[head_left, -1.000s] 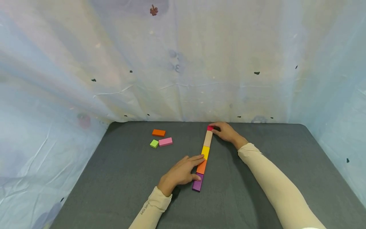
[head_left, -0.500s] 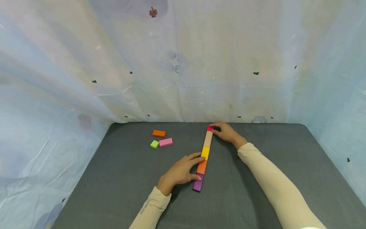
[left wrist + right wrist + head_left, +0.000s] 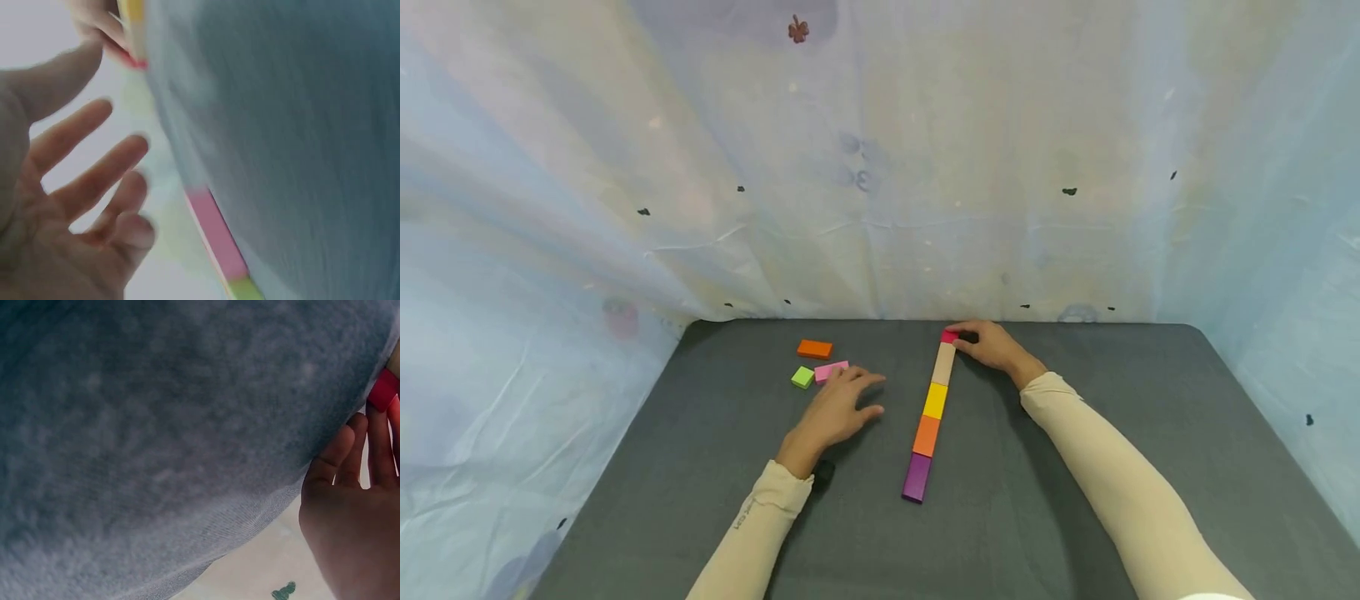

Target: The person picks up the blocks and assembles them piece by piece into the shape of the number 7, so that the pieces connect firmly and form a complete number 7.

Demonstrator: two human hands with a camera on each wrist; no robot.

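In the head view, a row of blocks runs away from me: a purple block (image 3: 917,477), an orange one (image 3: 927,436), a yellow one (image 3: 936,401), a beige one (image 3: 944,363) and a small red block (image 3: 949,337) at the far end. My right hand (image 3: 992,346) holds the red block between thumb and forefinger; the right wrist view shows fingertips against the red block (image 3: 382,392). My left hand (image 3: 835,410), fingers apart and holding nothing, hovers left of the row. It partly covers a pink block (image 3: 827,372), seen whole in the left wrist view (image 3: 217,234).
A small green block (image 3: 802,377) lies beside the pink one, with a second orange block (image 3: 815,349) behind them. All lie on a dark grey cloth-covered table (image 3: 1000,517). A pale patterned curtain (image 3: 940,167) hangs behind the far edge and along both sides.
My left hand has lifted off the orange and purple blocks in the row and moved left toward the pink block. My right hand has stayed at the red block.
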